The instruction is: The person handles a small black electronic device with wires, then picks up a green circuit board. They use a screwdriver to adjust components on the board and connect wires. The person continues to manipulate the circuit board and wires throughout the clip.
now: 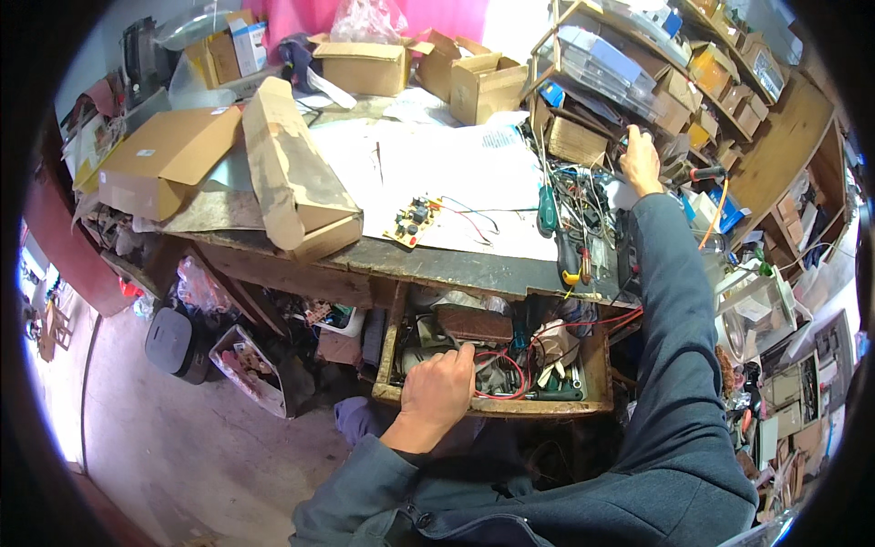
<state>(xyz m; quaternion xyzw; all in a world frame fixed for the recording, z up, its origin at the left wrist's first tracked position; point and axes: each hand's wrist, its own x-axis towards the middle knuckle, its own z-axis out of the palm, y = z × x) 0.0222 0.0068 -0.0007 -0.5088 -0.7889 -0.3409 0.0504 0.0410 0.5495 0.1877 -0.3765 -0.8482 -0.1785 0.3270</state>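
Note:
My left hand [437,390] is closed over the left part of an open wooden drawer [495,407]. What its fingers hold, if anything, is hidden beneath it. Close by, a looped red wire [521,372] lies among pliers, tools and a reddish-brown block [474,324] in the drawer. Farther off, my right arm stretches to the back right of the workbench [437,260]. There my right hand [642,162] has its fingers curled in, above a pile of cables and small tools [583,196]; I cannot see what is in its grip.
On white paper [456,164] lies a small circuit board [415,221] with wires. Two screwdrivers, one a green-handled screwdriver [547,211], lie right of it. A long cardboard box [292,169] overhangs the bench's left front edge. Packed shelves [720,100] rise at right; a black bin [175,346] stands below left.

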